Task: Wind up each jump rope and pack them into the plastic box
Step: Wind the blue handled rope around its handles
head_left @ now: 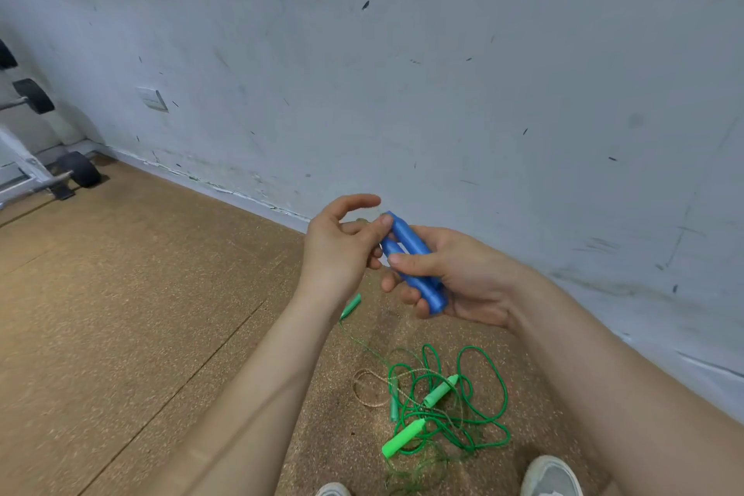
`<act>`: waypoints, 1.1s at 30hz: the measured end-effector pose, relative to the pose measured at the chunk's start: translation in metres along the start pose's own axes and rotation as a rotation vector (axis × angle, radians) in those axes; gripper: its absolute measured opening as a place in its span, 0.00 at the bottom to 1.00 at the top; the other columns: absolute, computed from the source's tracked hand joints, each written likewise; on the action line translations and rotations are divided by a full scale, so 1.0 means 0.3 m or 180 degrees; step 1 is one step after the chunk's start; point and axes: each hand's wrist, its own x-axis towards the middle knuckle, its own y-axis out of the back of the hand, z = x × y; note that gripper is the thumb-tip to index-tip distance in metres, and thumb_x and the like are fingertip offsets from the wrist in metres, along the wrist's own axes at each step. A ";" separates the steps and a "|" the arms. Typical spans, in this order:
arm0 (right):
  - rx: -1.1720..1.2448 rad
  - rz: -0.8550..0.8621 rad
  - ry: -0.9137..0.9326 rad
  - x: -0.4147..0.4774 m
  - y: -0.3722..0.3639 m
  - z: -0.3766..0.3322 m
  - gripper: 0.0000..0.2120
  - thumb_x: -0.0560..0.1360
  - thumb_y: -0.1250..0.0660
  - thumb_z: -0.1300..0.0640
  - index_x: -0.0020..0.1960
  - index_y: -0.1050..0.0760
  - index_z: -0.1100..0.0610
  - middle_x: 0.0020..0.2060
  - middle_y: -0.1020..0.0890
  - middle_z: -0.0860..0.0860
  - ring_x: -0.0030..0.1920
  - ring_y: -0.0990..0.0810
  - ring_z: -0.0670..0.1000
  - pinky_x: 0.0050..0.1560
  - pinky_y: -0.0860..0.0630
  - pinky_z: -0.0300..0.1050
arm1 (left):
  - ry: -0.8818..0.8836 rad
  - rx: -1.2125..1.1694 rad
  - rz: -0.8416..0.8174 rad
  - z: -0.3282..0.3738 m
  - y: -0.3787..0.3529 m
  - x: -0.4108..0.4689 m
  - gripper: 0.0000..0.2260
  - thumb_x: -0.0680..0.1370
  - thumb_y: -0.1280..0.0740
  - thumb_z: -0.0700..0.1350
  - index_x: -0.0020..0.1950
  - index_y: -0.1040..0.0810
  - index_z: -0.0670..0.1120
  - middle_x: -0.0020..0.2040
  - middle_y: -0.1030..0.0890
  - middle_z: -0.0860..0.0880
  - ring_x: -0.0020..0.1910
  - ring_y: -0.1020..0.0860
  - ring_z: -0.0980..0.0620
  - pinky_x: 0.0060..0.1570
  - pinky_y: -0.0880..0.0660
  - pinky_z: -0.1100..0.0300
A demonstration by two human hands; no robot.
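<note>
- Grip check: right hand [463, 278] wraps both blue handles [414, 262] side by side, fingers curled under, thumb laid across. Left hand [338, 250] pinches their top end, thumb on the tip, forefinger lifted clear.
- Cord of that blue set is mostly hidden behind the hands, and I can't tell where it runs. If it hangs slack back there, it may snag or slide off once winding begins.
- Two smooth handles in one palm could scissor apart, or one could slip out if the right thumb eases.
- Down on the floor [161, 294], the green ropes [463, 407] lie in one tangled heap just ahead of the shoes [551, 475], with a tan cord loop [362, 387] mixed in. Tugging any one end risks tightening the lot.
- A stray green handle [351, 305] lies apart, below the left wrist, its line trailing back to the heap. It's easy to tread on or drag.
- No plastic box in sight, so packing means turning away, and a loose coil could spring open on the way.
</note>
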 end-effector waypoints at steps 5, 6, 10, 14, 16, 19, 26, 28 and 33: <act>-0.0746 0.0063 0.0068 -0.004 -0.005 0.022 0.07 0.79 0.40 0.68 0.54 0.28 0.59 0.36 0.25 0.54 0.30 0.30 0.45 0.30 0.30 0.36 | 0.0415 0.0178 -0.0466 0.016 0.028 -0.001 0.07 0.77 0.32 0.44 0.48 0.17 0.42 0.28 0.24 0.51 0.24 0.29 0.56 0.26 0.29 0.66; -0.0856 0.0127 0.0071 -0.005 -0.006 0.028 0.07 0.78 0.39 0.68 0.54 0.28 0.59 0.36 0.24 0.54 0.30 0.29 0.45 0.30 0.29 0.36 | 0.0426 0.0251 -0.0504 0.017 0.032 0.000 0.06 0.77 0.31 0.43 0.46 0.17 0.41 0.28 0.24 0.51 0.24 0.29 0.56 0.27 0.28 0.66; -0.0828 0.0115 -0.0447 -0.017 -0.004 0.031 0.04 0.81 0.39 0.56 0.54 0.29 0.56 0.34 0.24 0.53 0.31 0.22 0.49 0.29 0.25 0.39 | 0.0255 0.0360 -0.0409 0.013 0.044 -0.002 0.05 0.76 0.31 0.41 0.42 0.18 0.41 0.29 0.24 0.44 0.24 0.28 0.55 0.26 0.28 0.65; -0.0598 -0.0120 -0.0505 -0.024 0.023 0.015 0.07 0.80 0.39 0.52 0.49 0.29 0.56 0.28 0.31 0.50 0.23 0.35 0.44 0.19 0.45 0.32 | 0.0309 0.0219 -0.0615 0.031 0.059 -0.008 0.09 0.79 0.35 0.44 0.46 0.18 0.41 0.28 0.23 0.48 0.26 0.26 0.54 0.29 0.25 0.64; -0.0185 -0.0321 -0.0428 -0.029 0.034 0.009 0.08 0.79 0.39 0.52 0.49 0.30 0.56 0.28 0.34 0.50 0.22 0.39 0.42 0.20 0.49 0.31 | 0.0188 0.0521 -0.0841 0.050 0.081 -0.008 0.11 0.80 0.37 0.48 0.45 0.18 0.44 0.30 0.24 0.47 0.28 0.26 0.52 0.30 0.25 0.61; 0.0423 -0.0638 -0.0366 -0.034 0.042 0.008 0.08 0.76 0.37 0.52 0.50 0.29 0.57 0.28 0.34 0.49 0.22 0.40 0.41 0.19 0.47 0.30 | -0.0192 0.1200 -0.0782 0.048 0.117 0.011 0.19 0.77 0.38 0.59 0.35 0.21 0.47 0.31 0.32 0.45 0.30 0.34 0.51 0.32 0.36 0.58; 0.1581 -0.0790 0.0263 -0.018 0.027 0.007 0.13 0.71 0.29 0.53 0.50 0.25 0.59 0.28 0.32 0.48 0.22 0.36 0.40 0.18 0.40 0.29 | 0.0582 -0.1053 -0.0718 0.023 0.011 -0.020 0.15 0.81 0.41 0.48 0.39 0.22 0.44 0.26 0.33 0.51 0.24 0.37 0.55 0.24 0.40 0.65; 0.1681 -0.0197 0.0335 -0.018 0.024 -0.011 0.09 0.74 0.33 0.54 0.50 0.27 0.59 0.27 0.33 0.48 0.21 0.38 0.40 0.16 0.43 0.29 | 0.0065 0.0168 -0.0396 0.015 0.008 -0.021 0.11 0.81 0.38 0.46 0.45 0.18 0.47 0.26 0.32 0.53 0.25 0.36 0.54 0.26 0.40 0.62; 0.0211 0.1327 -0.0005 0.018 0.042 0.019 0.05 0.77 0.38 0.66 0.48 0.32 0.58 0.25 0.36 0.49 0.21 0.43 0.43 0.18 0.47 0.32 | -0.1780 0.4874 -0.0495 -0.006 -0.041 -0.079 0.13 0.77 0.42 0.42 0.59 0.26 0.51 0.45 0.26 0.49 0.49 0.25 0.46 0.34 0.35 0.56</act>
